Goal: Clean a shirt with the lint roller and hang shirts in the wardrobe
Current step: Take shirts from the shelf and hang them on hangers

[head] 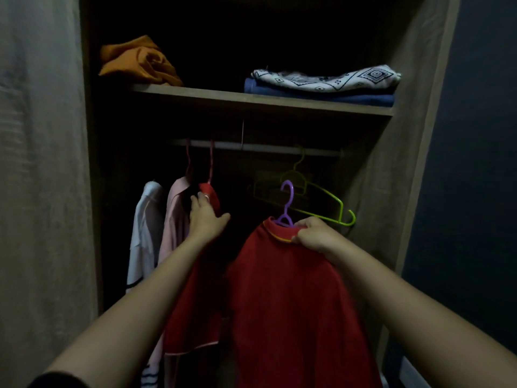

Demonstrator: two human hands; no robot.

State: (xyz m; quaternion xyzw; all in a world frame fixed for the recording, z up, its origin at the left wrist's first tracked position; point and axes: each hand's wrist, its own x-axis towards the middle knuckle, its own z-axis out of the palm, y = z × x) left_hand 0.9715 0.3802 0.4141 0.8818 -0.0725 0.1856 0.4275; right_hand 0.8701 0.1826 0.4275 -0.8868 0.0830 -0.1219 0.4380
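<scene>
Right hand (310,237) gripping collar of red shirt (293,309) on purple hanger (286,204), below rail (268,148). Left hand (207,217), fingers straight, touching hung red garment (195,317).

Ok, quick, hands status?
Left hand: open, fingers touching the hanging red shirt.
Right hand: closed on the collar of the red polo shirt on the purple hanger.

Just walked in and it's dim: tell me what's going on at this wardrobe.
A person is hanging shirts. The right hand grips the collar of a red shirt on a purple hanger, held below the rail, not yet hooked on. The left hand rests on another red garment already hanging there, beside a pink shirt and a white shirt.
</scene>
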